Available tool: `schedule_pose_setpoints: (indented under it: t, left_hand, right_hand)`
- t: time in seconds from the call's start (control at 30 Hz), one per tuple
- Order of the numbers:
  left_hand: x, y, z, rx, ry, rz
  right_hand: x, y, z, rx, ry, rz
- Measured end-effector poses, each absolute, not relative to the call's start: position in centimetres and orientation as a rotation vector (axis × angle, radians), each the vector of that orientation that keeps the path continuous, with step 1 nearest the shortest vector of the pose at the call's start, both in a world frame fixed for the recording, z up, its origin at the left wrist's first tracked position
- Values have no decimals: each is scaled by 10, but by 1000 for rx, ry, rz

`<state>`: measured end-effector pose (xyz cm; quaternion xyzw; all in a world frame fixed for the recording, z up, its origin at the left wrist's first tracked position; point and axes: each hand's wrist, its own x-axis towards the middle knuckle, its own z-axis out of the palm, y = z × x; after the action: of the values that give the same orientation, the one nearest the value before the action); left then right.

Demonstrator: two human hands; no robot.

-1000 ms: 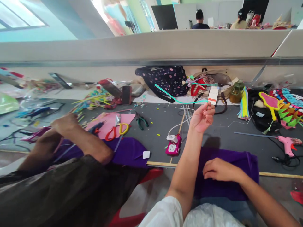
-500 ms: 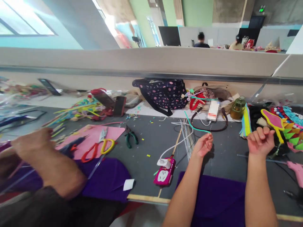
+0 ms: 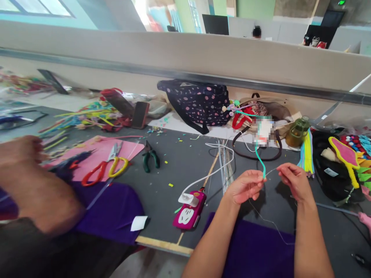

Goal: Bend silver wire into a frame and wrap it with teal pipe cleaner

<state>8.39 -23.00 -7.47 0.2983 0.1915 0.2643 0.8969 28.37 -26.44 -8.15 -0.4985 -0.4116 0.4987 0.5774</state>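
Observation:
Between thumb and fingertips my left hand [image 3: 246,186] pinches the lower end of a teal pipe cleaner [image 3: 260,157], which curves up and away in front of the bag. Just to the right, my right hand [image 3: 294,181] is closed in a pinch on a fine clear thread [image 3: 271,172] that runs to the teal end. A loose length of thread hangs below my left hand, down over the purple cloth [image 3: 261,247] under my forearms. The exact spot where thread and pipe cleaner meet is hidden by my fingertips.
A co-worker's hand [image 3: 21,152] is at the left, near scissors [image 3: 106,166] and pliers [image 3: 150,156]. A magenta power strip [image 3: 189,210] with a white cable lies left of my forearm. A dotted bag [image 3: 199,102] and a green bottle [image 3: 297,131] stand behind.
My right hand has moved left and slightly down, closer to my left hand, and now pinches the thread. The teal pipe cleaner has swung more upright. The view has shifted.

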Motion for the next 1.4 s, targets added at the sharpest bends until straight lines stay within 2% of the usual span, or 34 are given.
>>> schedule_pose_setpoints:
  t: [0.2,0.47,0.73,0.9,1.1,1.4]
  left_hand:
    - [89,-233,-78,834,621,604]
    - [88,-235,-75,940,608,723]
    - [86,-237,-70,1092,658,904]
    - [89,-238,-71,1218,674,933]
    - [97,-242,-69,1511,718,1216]
    - [103,-239,-80,1263,842,1189]
  right_hand:
    - [267,-277,-68,-1239,-1171,1304]
    - [263,-280,-67,-1231,-1126,1026]
    - [262,-285,-63,-1246,-1120,1043]
    - [263,-286,-60,-1203,-1181,948]
    - [259,-284,-61,-1248,-1228,884]
    - [256,-280,-63,-1315,-1031,1039]
